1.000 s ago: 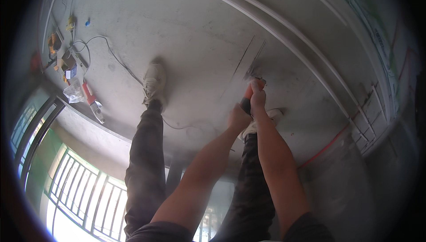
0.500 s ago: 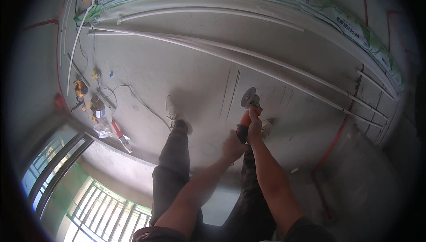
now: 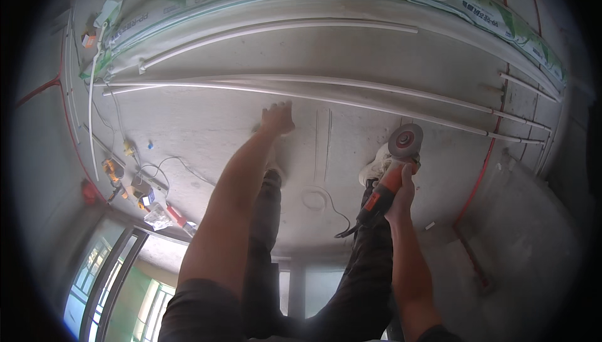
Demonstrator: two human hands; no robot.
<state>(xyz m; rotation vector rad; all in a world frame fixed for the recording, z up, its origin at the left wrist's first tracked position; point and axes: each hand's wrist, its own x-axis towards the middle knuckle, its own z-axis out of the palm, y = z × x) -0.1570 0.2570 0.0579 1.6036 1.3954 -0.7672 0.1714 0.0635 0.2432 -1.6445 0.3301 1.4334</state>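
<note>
My right hand point(image 3: 402, 199) is wrapped around the body of an orange and black angle grinder point(image 3: 384, 193). The grinder's round grey disc point(image 3: 405, 141) points away from me, above my right shoe point(image 3: 374, 168). A dark cord trails from its rear end. My left hand point(image 3: 278, 119) is off the tool, stretched forward over the grey floor with loosely bent, parted fingers and nothing visible in them. Just beyond it runs a long white pipe point(image 3: 301, 95); whether the hand touches anything is unclear. Two parallel cut lines point(image 3: 323, 144) mark the floor between my feet.
More white pipes point(image 3: 282, 24) and green-and-white wrapped bundles point(image 3: 182, 11) lie along the far side. At left are an orange power tool point(image 3: 113, 171), a red-handled tool point(image 3: 177, 215), a plastic bag point(image 3: 158, 216) and loose cords. A red line point(image 3: 478, 188) runs at right.
My left hand has left the grinder and reached forward and left. My right hand has moved the grinder to the right and nearer, its disc now facing up toward me. The view has shifted.
</note>
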